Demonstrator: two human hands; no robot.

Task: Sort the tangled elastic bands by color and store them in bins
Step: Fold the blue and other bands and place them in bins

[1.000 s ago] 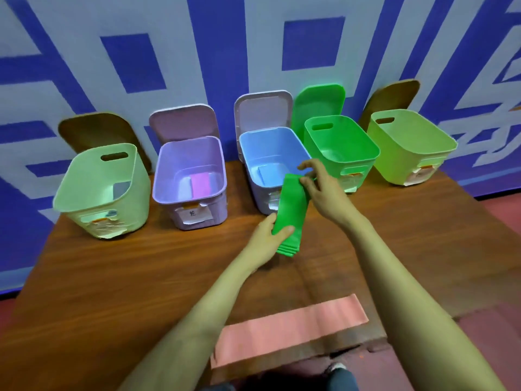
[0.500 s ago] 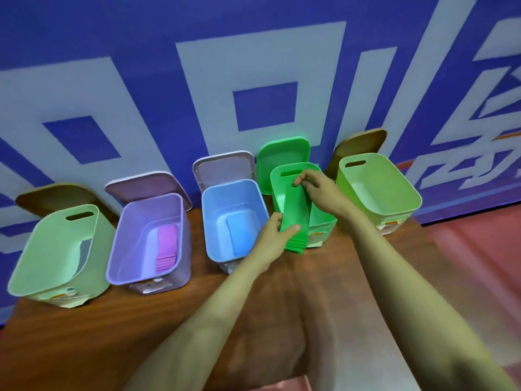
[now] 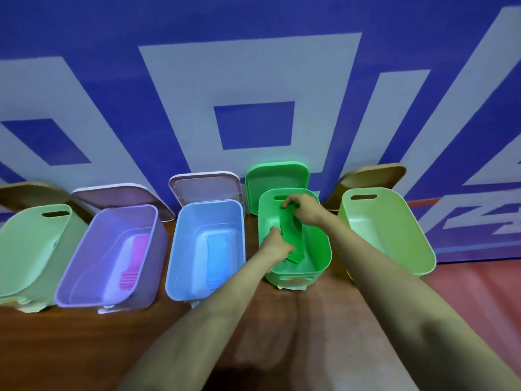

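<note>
Green bands (image 3: 292, 236) sat inside green bin (image 3: 324, 258) w/ left grip (image 3: 275, 244) pinching near end & right grip (image 3: 304, 210) clutching far end.

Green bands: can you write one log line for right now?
step: storing green bands | place: inside green bin | left hand: holds near end | right hand: holds far end

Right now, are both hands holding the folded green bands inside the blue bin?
Not quite. The head view shows the left hand and the right hand holding the green bands inside the bright green bin, not the blue bin. The blue bin stands just to the left of it and holds a blue band.
</note>
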